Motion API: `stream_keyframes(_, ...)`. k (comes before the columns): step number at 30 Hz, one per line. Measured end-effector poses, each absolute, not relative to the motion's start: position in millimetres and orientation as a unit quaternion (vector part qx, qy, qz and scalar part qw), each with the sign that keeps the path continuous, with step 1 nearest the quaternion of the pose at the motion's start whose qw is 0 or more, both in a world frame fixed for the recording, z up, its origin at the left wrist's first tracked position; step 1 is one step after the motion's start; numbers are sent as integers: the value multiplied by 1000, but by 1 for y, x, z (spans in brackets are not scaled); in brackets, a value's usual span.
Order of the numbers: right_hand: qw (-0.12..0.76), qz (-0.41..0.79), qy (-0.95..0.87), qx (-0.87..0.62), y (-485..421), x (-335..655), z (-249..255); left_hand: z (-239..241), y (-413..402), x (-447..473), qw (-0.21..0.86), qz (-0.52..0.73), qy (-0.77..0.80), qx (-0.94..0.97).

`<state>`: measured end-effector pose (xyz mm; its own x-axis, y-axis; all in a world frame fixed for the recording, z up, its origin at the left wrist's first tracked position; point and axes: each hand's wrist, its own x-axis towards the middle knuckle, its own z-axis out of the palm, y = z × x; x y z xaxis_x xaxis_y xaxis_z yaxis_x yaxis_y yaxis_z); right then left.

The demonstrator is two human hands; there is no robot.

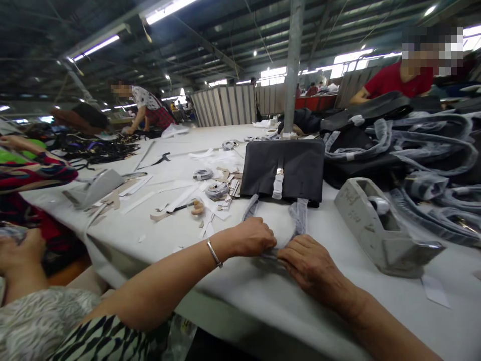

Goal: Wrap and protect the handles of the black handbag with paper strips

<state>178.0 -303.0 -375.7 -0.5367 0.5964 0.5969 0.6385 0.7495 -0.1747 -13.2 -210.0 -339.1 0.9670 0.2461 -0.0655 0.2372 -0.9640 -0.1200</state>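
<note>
Both hands meet at the near edge of the counter (263, 301): my left hand (255, 238) and right hand (310, 263) pinch the wrapped handle (298, 215) of the black bag (282, 170), fingers pressed together on the loop where it bends. Beyond the fingers the bag stands upright. Right of them sits a grey tape dispenser (379, 225); left lie paper strips (180, 198) and tape rolls (217, 189). I judge the wrap could tear or slide if I tug unevenly.
</note>
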Motion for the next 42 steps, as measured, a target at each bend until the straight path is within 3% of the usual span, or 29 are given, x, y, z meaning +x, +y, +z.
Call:
stream_keyframes(4, 336, 1, -870, -360, -300, 189, -374, -327, -225, -31, 23, 47, -117, -992)
stream_keyframes(10, 239, 90, -897, -361, -306, 187, -367, -347, -232, -51, -66, -33, -199, -977)
stream_keyframes(15, 327, 12, -860, -391, -299, 191, -373, -355, -239, -55, -127, -129, -191, -965)
stream_keyframes(19, 394, -77, -771, -494, -284, 204, -385, -352, -250, -63, -81, -174, -182, -964)
stream_keyframes(23, 382, -77, -752, -531, -274, 212, -395, -361, -256, -67, -13, -150, -193, -970)
stream_keyframes(28, 400, -64, -734, -545, -272, 214, -397, -374, -262, -67, 82, -262, -165, -947)
stream_keyframes(34, 466, 5, -791, -397, -284, 207, -381, -369, -272, -65, 124, -312, -108, -936)
stream_keyframes(42, 359, 66, -856, -367, -297, 191, -374, -390, -269, -44, 161, -287, -182, -926)
